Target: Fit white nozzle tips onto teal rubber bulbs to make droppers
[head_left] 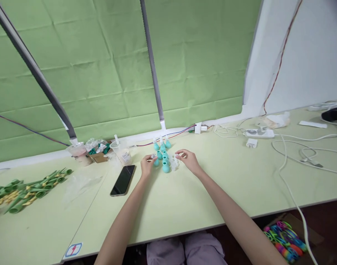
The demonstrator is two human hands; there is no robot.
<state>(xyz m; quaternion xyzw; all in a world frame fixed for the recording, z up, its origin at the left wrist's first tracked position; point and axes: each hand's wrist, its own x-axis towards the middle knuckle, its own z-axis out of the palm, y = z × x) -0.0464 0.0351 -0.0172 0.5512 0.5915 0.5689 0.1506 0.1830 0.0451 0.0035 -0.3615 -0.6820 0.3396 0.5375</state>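
Several small turquoise rubber bulbs (165, 168) stand in a cluster on the table, their round mouths facing up. At the back of the cluster, bulbs (162, 146) carry clear pointed tips. My left hand (147, 166) is at the cluster's left side, its fingers closed on a small clear plastic piece (153, 156) just above a bulb. To the right of the bulbs lies a group of translucent plastic tips (174, 162). Over their right edge, my right hand (188, 161) pinches a small translucent tip (177, 155), mostly covered by the fingers.
A black phone (123, 180) lies left of my left forearm. Behind it are plastic cups (121, 152) and a small cardboard box (99, 157). Green and yellow parts (32, 189) spread at far left. White cables and a power strip (259, 133) lie on the right.
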